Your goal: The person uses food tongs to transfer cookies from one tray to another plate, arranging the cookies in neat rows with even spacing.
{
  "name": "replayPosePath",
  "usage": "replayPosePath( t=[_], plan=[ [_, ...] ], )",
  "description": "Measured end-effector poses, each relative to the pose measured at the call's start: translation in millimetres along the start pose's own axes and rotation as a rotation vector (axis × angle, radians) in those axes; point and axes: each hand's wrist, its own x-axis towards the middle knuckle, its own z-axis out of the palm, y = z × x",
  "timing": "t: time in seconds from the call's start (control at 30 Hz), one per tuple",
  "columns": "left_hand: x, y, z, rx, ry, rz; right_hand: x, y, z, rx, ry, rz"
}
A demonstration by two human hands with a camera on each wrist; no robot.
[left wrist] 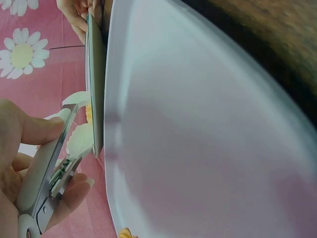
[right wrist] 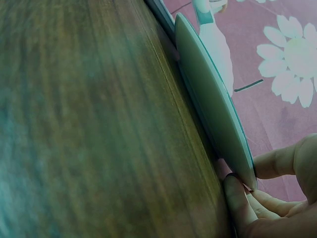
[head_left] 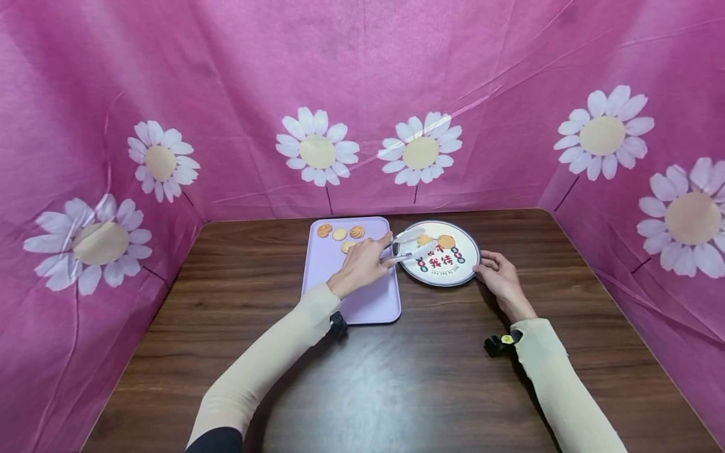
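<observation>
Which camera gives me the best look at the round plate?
The head view: it looks down onto the plate, showing its red lettering and two cookies. The left wrist view shows it nearly edge-on; the right wrist view shows mainly its outer side.

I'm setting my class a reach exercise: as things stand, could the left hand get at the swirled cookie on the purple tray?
Probably yes: the swirled cookie lies uncovered on the tray, close to the left hand. But that hand holds tongs pointed over the plate, so they may need turning back.
</observation>
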Motion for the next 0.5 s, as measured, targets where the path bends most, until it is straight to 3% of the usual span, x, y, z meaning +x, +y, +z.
replayPosePath(
  t=[0.5],
  plan=[
    [4.0,2.4,4.2,0.018,-0.012,-0.005,-0.1,-0.7,-0.4,-0.011,0.002,0.013]
  ],
)
